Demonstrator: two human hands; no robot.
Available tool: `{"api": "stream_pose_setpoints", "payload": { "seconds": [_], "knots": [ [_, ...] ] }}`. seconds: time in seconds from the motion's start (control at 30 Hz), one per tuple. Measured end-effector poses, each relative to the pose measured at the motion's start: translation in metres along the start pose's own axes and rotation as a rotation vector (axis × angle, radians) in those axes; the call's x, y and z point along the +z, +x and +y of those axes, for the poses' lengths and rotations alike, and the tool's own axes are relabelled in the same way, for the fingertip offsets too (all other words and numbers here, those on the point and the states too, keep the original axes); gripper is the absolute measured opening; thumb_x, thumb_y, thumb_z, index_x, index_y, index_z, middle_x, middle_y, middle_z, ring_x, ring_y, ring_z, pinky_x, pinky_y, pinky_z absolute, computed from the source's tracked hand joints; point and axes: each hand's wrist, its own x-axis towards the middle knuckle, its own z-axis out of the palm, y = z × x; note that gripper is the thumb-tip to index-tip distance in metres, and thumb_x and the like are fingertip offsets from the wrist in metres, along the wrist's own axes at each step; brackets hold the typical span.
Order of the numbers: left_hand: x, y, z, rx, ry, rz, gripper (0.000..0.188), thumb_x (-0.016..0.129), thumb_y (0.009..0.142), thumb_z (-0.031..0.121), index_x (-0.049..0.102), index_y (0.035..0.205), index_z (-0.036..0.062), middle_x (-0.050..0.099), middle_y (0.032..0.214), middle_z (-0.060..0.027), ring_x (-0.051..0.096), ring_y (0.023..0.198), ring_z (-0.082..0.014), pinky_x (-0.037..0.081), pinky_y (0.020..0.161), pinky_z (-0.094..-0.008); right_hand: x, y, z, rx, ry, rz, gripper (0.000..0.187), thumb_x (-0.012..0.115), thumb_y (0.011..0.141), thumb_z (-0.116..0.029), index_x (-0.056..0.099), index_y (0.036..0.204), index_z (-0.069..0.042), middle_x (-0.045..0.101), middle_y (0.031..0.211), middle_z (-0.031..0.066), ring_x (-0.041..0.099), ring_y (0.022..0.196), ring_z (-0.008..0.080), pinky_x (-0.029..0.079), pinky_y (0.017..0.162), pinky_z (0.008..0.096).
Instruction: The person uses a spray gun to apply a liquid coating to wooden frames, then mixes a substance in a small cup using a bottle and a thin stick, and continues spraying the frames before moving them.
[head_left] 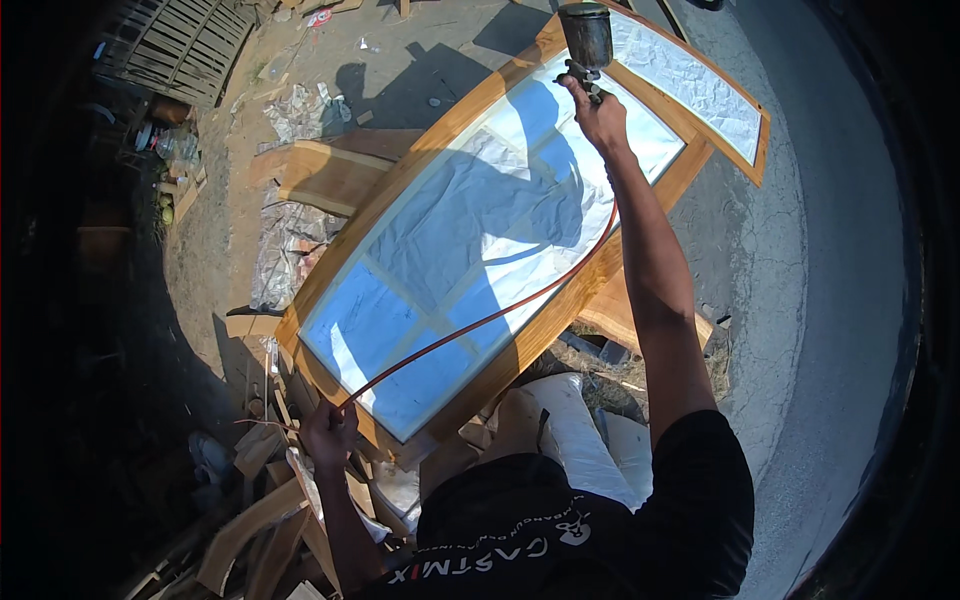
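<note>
My right hand (603, 122) is wrapped round the handle of a spray gun (587, 42) with a dark cup on top, held out over the far end of a wooden frame (365, 233). White and blue sheeting (440, 230) covers the panel inside the frame. From the gun a thin red-brown air hose (485, 320) runs slantwise across the panel to my left hand (328, 434). The left fingers are closed round the hose near the frame's near left corner. My shadow falls over the sheeting.
A second, smaller frame with covered panel (690, 80) adjoins at the far right. Wooden boards (335, 175) lie left of the frame, and scrap wood (265, 530) is piled at lower left. A white sack (580, 430) sits by my legs. A paved road (850, 250) runs along the right.
</note>
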Motion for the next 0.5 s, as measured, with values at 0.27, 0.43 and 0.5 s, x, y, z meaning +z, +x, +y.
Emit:
{"api": "stream_pose_setpoints", "payload": {
  "seconds": [0.27, 0.43, 0.5],
  "knots": [
    [-0.03, -0.019, -0.019, 0.0, 0.102, 0.052, 0.031, 0.076, 0.085, 0.018, 0.052, 0.071, 0.0064, 0.051, 0.057, -0.0052, 0.048, 0.048, -0.0122, 0.041, 0.048, -0.0312, 0.013, -0.098, -0.026, -0.047, 0.128, -0.138, 0.073, 0.063, 0.088, -0.071, 0.066, 0.071, 0.0, 0.061, 0.062, 0.0073, 0.059, 0.063, 0.0183, 0.049, 0.066, 0.0349],
    [-0.051, -0.045, -0.048, -0.062, 0.236, 0.106, 0.031, 0.076, 0.083, 0.025, 0.055, 0.073, 0.0048, 0.052, 0.057, -0.0108, 0.053, 0.049, -0.0231, 0.044, 0.051, -0.0363, 0.032, -0.16, -0.058, -0.067, 0.138, -0.269, 0.069, 0.063, 0.092, -0.064, 0.073, 0.094, 0.004, 0.069, 0.079, 0.0251, 0.067, 0.077, 0.0384, 0.052, 0.076, 0.0419],
    [-0.057, -0.055, -0.068, -0.048, 0.248, 0.126, 0.031, 0.076, 0.082, 0.026, 0.055, 0.073, 0.0044, 0.055, 0.059, -0.0132, 0.056, 0.051, -0.0283, 0.046, 0.053, -0.0394, 0.04, -0.186, -0.074, -0.126, 0.167, -0.289, 0.068, 0.063, 0.093, -0.063, 0.072, 0.096, 0.004, 0.069, 0.08, 0.0254, 0.066, 0.076, 0.038, 0.052, 0.075, 0.0417]
  ]
}}
